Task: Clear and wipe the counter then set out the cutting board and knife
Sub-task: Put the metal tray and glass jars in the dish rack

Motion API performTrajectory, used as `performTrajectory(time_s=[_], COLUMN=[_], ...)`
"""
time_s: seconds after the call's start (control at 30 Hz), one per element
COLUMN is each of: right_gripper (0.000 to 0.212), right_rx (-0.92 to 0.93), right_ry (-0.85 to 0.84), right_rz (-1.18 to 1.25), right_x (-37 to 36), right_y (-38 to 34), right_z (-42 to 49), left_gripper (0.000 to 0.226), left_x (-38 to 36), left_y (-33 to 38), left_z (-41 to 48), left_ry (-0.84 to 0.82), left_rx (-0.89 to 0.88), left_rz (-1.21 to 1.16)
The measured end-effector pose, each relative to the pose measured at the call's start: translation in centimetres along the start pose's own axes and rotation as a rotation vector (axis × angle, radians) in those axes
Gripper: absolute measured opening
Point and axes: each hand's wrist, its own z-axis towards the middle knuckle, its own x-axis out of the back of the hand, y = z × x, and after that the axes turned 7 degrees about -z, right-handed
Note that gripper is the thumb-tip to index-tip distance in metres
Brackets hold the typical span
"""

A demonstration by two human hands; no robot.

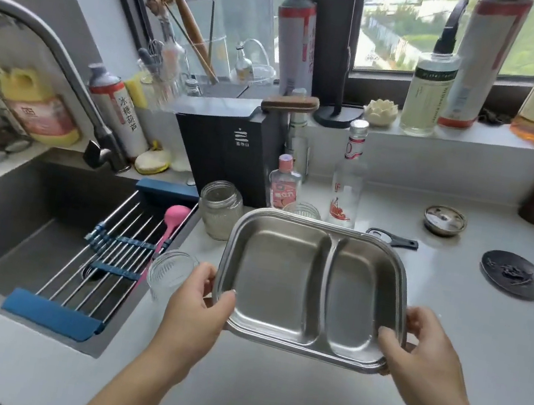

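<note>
A steel tray (277, 283) with two compartments is held tilted above the white counter (265, 392), empty inside. My left hand (199, 299) grips its near left corner, thumb over the rim. My right hand (418, 343) grips its near right corner the same way. A knife handle (290, 102) sticks out of the black knife block (228, 151) behind the tray. No cutting board shows.
Glass jars (219, 209) (170, 274) stand left of the tray by the sink (14, 216) with its roll-up rack (105, 258) and pink spoon (170, 222). Bottles (348, 179) (284, 184), a bottle opener (391, 239), two lids (444, 221) (512, 279) lie on the counter. Tall bottles line the sill.
</note>
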Motion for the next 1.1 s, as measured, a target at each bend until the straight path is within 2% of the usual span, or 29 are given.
performTrajectory(time_s=[0.23, 0.4, 0.47, 0.53, 0.57, 0.6, 0.73, 0.83, 0.9, 0.97, 1.1], right_gripper=[0.017, 0.017, 0.031, 0.03, 0.025, 0.029, 0.086, 0.116, 0.119, 0.105, 0.095], right_rx=[-0.027, 0.123, 0.146, 0.124, 0.13, 0.149, 0.203, 0.166, 0.137, 0.105, 0.021], right_ry=[0.036, 0.026, -0.041, -0.161, -0.213, -0.257, -0.445, -0.408, -0.354, -0.295, -0.159], right_rz=[-0.022, 0.107, 0.267, 0.383, 0.366, 0.285, -0.069, -0.102, -0.075, -0.059, -0.001], right_x=[-0.2, -2.3, -4.2, -6.8, -8.5, -10.4, -17.9, -21.7, -23.0, -23.8, -24.8], right_y=[-2.8, -7.1, -9.2, -10.8, -11.2, -11.3, -9.9, -9.3, -9.1, -9.0, -10.0], right_z=[0.0, -1.6, -2.1, -2.4, -2.6, -2.7, -3.8, -4.3, -4.2, -4.3, -4.6], left_gripper=[0.011, 0.01, 0.013, 0.013, 0.012, 0.013, 0.024, 0.027, 0.022, 0.012, 0.025], left_x=[1.7, 7.8, 11.0, 14.7, 16.7, 18.6, 25.3, 28.2, 29.2, 30.0, 31.3], left_y=[0.8, 2.3, 2.0, 1.0, 0.3, -0.5, -5.3, -9.0, -10.9, -12.4, -13.8], left_z=[0.5, 1.8, 2.9, 4.3, 5.1, 5.8, 7.9, 9.0, 9.6, 10.2, 11.3], left_ry=[-0.099, -0.134, -0.054, 0.071, 0.131, 0.185, 0.358, 0.477, 0.575, 0.633, 0.704], left_rx=[0.038, 0.037, 0.004, -0.046, -0.061, -0.064, -0.027, 0.034, 0.087, 0.125, 0.14], left_rz=[-0.119, -0.286, -0.369, -0.393, -0.397, -0.407, -0.465, -0.475, -0.507, -0.509, -0.516])
